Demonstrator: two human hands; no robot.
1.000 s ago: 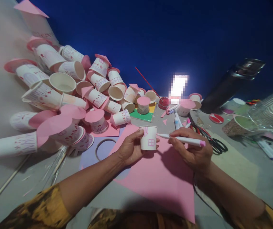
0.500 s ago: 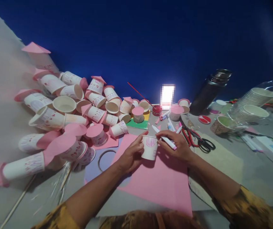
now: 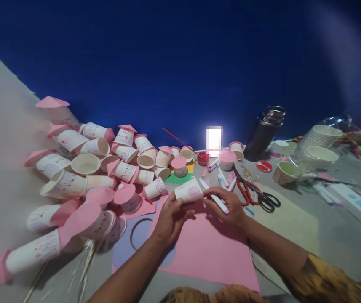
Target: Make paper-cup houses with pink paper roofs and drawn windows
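A white paper cup [image 3: 188,191] with pink pen strokes is tipped on its side, its mouth toward the right. My left hand [image 3: 172,216] grips it from below and the left. Between the fingers of my right hand [image 3: 227,206] is a white marker [image 3: 216,201] with a pink end, pointing up and left beside the cup's rim. Whether my right fingers also touch the rim, I cannot tell. Beneath both hands lies a sheet of pink paper [image 3: 215,252].
Decorated cups with pink paper tops [image 3: 57,164] are piled at the left. Scissors [image 3: 264,200], a dark flask [image 3: 265,132], stacked paper cups [image 3: 321,139] and a white box [image 3: 355,206] stand or lie right. A paint pot [image 3: 203,159] with a red stick sits behind; a tape ring [image 3: 132,235] lies left.
The cup has turned from upright to lying on its side, and my left hand has rolled with it. My right hand still holds the marker. The whole view has shifted slightly.
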